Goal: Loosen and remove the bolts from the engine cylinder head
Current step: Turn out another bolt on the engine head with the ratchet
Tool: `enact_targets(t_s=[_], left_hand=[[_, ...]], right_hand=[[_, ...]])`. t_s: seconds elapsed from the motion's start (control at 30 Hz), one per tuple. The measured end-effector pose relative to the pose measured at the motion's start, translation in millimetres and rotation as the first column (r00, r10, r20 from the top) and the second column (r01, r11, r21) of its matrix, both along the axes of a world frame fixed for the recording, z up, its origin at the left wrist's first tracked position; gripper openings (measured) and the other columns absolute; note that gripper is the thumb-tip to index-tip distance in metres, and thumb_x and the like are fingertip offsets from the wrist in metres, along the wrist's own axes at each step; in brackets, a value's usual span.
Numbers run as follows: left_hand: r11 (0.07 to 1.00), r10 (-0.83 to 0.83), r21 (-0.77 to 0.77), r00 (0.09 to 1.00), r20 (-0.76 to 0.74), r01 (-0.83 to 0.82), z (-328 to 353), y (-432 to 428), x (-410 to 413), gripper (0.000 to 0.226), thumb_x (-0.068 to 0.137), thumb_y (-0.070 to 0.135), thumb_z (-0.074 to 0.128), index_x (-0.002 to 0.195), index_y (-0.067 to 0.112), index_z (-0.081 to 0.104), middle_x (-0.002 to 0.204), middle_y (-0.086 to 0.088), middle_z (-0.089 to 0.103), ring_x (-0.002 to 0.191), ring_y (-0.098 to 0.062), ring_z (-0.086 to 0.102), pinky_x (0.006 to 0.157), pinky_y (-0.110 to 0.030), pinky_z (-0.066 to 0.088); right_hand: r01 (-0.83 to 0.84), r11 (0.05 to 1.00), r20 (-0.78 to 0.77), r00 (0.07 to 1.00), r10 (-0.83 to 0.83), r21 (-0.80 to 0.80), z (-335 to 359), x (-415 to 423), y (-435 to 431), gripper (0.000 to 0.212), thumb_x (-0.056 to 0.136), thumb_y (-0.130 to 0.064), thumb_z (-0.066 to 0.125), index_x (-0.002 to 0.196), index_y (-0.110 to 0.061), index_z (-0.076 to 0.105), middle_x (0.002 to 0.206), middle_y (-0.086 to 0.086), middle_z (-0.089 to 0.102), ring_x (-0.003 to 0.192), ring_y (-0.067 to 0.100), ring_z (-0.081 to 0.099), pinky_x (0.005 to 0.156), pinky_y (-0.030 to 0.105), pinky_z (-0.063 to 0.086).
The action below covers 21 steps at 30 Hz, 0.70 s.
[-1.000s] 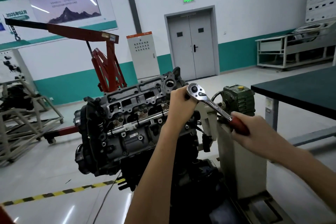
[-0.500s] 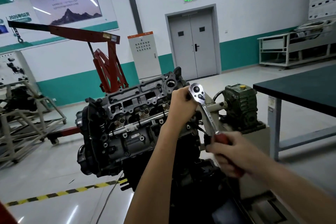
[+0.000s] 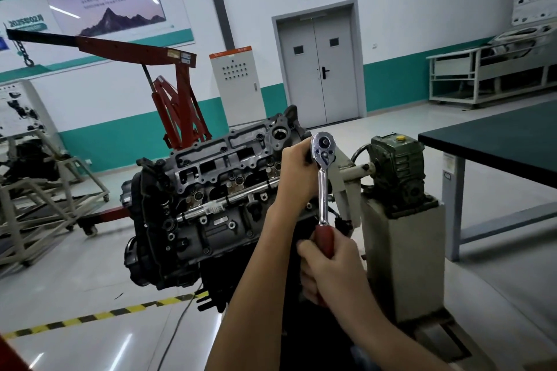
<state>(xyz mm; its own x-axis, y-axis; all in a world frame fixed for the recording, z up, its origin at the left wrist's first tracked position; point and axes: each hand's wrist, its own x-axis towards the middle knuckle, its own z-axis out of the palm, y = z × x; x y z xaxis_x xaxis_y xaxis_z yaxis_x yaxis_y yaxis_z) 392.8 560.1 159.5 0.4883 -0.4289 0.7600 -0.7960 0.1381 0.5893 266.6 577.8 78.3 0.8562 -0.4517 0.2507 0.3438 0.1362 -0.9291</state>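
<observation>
Chrome ratchet [image 3: 323,187], polished and slim with a round head, stood near vertical at frame centre, head up, red grip down. Right hand [image 3: 328,268] fingers wrapped the grip. Left hand [image 3: 294,172] fingers curled just behind the head, seemingly around its hidden drive end, against the dark, ribbed cast-metal cylinder head [image 3: 217,172] at centre-left.

A ratchet wrench [image 3: 323,190] is gripped by its red handle in the right hand [image 3: 330,265], its head held by the left hand [image 3: 295,173] at the engine [image 3: 205,220].
</observation>
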Motion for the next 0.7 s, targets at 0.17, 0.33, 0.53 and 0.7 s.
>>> enact_targets(t_s=[0.17, 0.33, 0.53, 0.7], left_hand=[[0.998, 0.019, 0.063, 0.999, -0.047, -0.016, 4, 2, 2, 0.035, 0.082, -0.007, 0.06, 0.053, 0.005, 0.044, 0.05, 0.004, 0.038, 0.052, -0.009, 0.029, 0.051, -0.026, 0.025], [0.998, 0.016, 0.064, 0.999, -0.031, -0.014, 5, 10, 1, 0.015, 0.08, -0.001, 0.057, 0.072, -0.014, 0.058, 0.055, -0.012, 0.045, 0.052, -0.011, 0.03, 0.049, -0.026, 0.026], [0.999, 0.049, -0.008, 0.998, -0.048, -0.049, 0, 5, -2, 0.021, 0.082, -0.008, 0.058, 0.063, -0.012, 0.053, 0.056, -0.018, 0.048, 0.057, -0.015, 0.036, 0.054, -0.028, 0.029], [1.0, 0.004, 0.029, 1.0, -0.019, -0.003, 0, 8, -1, 0.031, 0.086, 0.002, 0.062, 0.062, -0.01, 0.047, 0.057, -0.011, 0.042, 0.059, -0.015, 0.032, 0.054, -0.03, 0.028]], right_hand=[[0.063, 0.938, -0.158, 0.98, -0.123, -0.341, 11, -19, -52, 0.032, 0.08, -0.007, 0.059, 0.055, -0.018, 0.041, 0.038, -0.002, 0.037, 0.028, 0.015, 0.032, 0.033, 0.02, 0.028], [0.139, 0.406, -0.044, 0.912, -0.408, -0.903, 57, -35, -126, 0.026, 0.08, -0.014, 0.064, 0.059, -0.02, 0.051, 0.054, -0.002, 0.05, 0.051, 0.007, 0.045, 0.048, 0.014, 0.032], [0.286, 0.685, -0.015, 0.918, -0.397, -0.671, 13, -27, -58, 0.017, 0.078, -0.011, 0.065, 0.065, -0.009, 0.053, 0.051, 0.004, 0.046, 0.046, 0.016, 0.039, 0.049, 0.022, 0.032], [0.256, 0.928, 0.01, 0.965, -0.263, -0.272, 1, 5, 11, 0.024, 0.079, -0.008, 0.059, 0.063, -0.017, 0.043, 0.051, 0.007, 0.042, 0.042, 0.02, 0.039, 0.043, 0.03, 0.037]])
